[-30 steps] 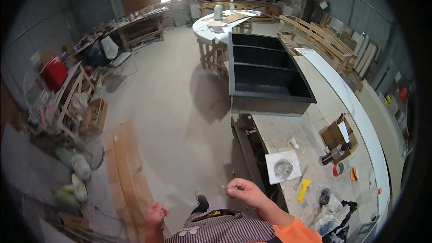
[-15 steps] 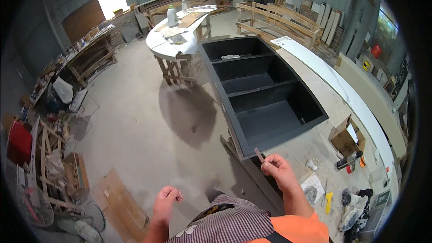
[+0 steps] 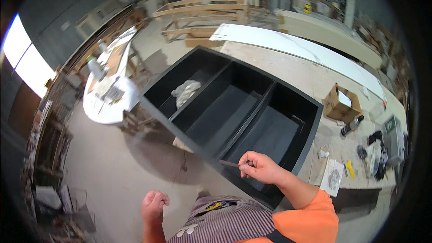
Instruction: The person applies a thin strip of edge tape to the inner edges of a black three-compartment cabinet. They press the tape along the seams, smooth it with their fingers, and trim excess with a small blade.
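Observation:
Between the thumb and fingers of my right hand [image 3: 261,167] is a thin, flat brown strip [image 3: 228,164]; its material I cannot make out. Its free end points left, over the near edge of a black open box [image 3: 288,85] split into three compartments. Whether the strip touches the edge is unclear. In the box's far-left compartment lies a crumpled whitish cloth [image 3: 186,92]. My left hand [image 3: 154,204] hangs low, apart from the box, its fingers curled in with nothing visible in them.
The box rests on a worktable [image 3: 315,78]. Right of it are a cardboard box [image 3: 343,104], a dark spray can [image 3: 352,125], a yellow scraper [image 3: 349,168] and a long white slab [image 3: 297,47]. A rounded white table [image 3: 96,108] stands left, wooden racks [image 3: 202,13] behind.
My view has swung right and nearer the black box. The right hand with the strip has moved from the box's near corner along its left edge. My left hand stays low and curled.

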Tool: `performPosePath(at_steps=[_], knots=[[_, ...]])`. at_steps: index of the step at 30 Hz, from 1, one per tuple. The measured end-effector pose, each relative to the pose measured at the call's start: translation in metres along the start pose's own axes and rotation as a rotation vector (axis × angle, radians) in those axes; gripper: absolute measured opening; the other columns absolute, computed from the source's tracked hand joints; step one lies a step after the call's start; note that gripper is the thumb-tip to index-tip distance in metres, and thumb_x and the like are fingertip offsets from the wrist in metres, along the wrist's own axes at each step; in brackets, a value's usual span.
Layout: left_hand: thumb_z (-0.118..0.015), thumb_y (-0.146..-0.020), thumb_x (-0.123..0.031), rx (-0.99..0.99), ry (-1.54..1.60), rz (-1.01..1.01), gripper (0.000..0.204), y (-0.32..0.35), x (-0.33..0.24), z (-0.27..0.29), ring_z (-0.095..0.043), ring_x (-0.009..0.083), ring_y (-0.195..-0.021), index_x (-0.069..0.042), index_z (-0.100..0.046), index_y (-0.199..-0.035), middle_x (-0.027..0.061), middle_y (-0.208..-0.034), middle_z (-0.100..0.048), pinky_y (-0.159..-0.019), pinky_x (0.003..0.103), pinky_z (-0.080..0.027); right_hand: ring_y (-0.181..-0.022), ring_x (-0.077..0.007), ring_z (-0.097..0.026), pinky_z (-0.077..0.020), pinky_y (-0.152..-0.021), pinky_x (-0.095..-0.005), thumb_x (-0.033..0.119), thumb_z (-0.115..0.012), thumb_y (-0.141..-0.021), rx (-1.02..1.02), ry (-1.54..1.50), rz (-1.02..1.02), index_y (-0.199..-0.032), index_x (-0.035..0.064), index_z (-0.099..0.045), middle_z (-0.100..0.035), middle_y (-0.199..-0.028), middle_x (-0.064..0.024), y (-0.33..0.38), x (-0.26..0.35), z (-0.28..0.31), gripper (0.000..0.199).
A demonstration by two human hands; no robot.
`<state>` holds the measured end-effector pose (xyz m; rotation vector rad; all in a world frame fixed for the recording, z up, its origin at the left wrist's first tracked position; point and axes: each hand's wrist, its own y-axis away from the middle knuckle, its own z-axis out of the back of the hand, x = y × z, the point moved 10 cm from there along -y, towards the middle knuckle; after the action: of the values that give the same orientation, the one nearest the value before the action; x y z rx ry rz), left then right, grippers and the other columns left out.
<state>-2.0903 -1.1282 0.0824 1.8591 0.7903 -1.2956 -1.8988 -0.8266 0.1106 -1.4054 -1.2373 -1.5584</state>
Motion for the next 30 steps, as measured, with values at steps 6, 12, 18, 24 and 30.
performPosePath(at_steps=[6,12,18,24,30], knots=[[-0.054,-0.099,-0.013,0.568,-0.208,0.079,0.013,-0.160,-0.026,-0.119,-0.057,0.0141,-0.073,-0.002,-0.058,-0.093,0.0083,-0.086,-0.063,-0.065,0.025,-0.046,-0.080,-0.0125,-0.063,-0.0513,-0.073,-0.0275,0.010,-0.058,-0.097,-0.366,0.140,0.020,-0.105,0.0003,-0.058,-0.067,-0.086,-0.0058,-0.012,0.009,0.025,0.013],[-0.066,-0.094,-0.015,1.123,-0.520,-0.064,0.033,-0.211,-0.018,-0.285,-0.060,0.0095,-0.081,0.000,-0.059,-0.122,0.0071,-0.104,-0.066,-0.074,0.025,-0.052,-0.077,-0.0138,-0.063,-0.0509,-0.071,-0.0289,0.012,-0.059,-0.097,-0.773,0.133,-0.100,-0.101,0.0008,-0.058,-0.068,-0.084,-0.0070,-0.012,0.006,0.050,0.012],[-0.073,-0.087,-0.021,1.391,-0.806,-0.423,0.036,-0.211,0.019,-0.407,-0.066,0.0157,-0.083,0.000,-0.065,-0.114,0.0119,-0.099,-0.070,-0.076,0.031,-0.054,-0.080,-0.0233,-0.067,-0.0525,-0.075,-0.0342,0.011,-0.059,-0.095,-0.953,0.324,-0.122,-0.097,-0.0012,-0.059,-0.069,-0.084,-0.0121,-0.022,0.008,0.113,0.013],[-0.073,-0.086,-0.020,1.284,-0.892,-0.280,0.022,-0.257,0.064,-0.468,-0.065,0.0138,-0.078,0.001,-0.071,-0.094,0.0077,-0.083,-0.071,-0.072,0.030,-0.053,-0.076,-0.0183,-0.065,-0.0520,-0.072,-0.0313,0.011,-0.058,-0.095,-1.033,0.278,-0.134,-0.097,-0.0001,-0.060,-0.068,-0.083,-0.0093,-0.039,-0.015,0.205,0.012],[-0.071,-0.088,-0.019,1.176,-0.654,0.078,0.019,-0.314,0.114,-0.517,-0.058,0.0082,-0.066,-0.001,-0.065,-0.091,0.0024,-0.077,-0.066,-0.060,0.024,-0.047,-0.071,-0.0093,-0.057,-0.0487,-0.067,-0.0251,0.013,-0.060,-0.097,-1.109,-0.054,-0.079,-0.097,0.0034,-0.060,-0.065,-0.082,-0.0029,-0.077,-0.055,0.288,0.009]])
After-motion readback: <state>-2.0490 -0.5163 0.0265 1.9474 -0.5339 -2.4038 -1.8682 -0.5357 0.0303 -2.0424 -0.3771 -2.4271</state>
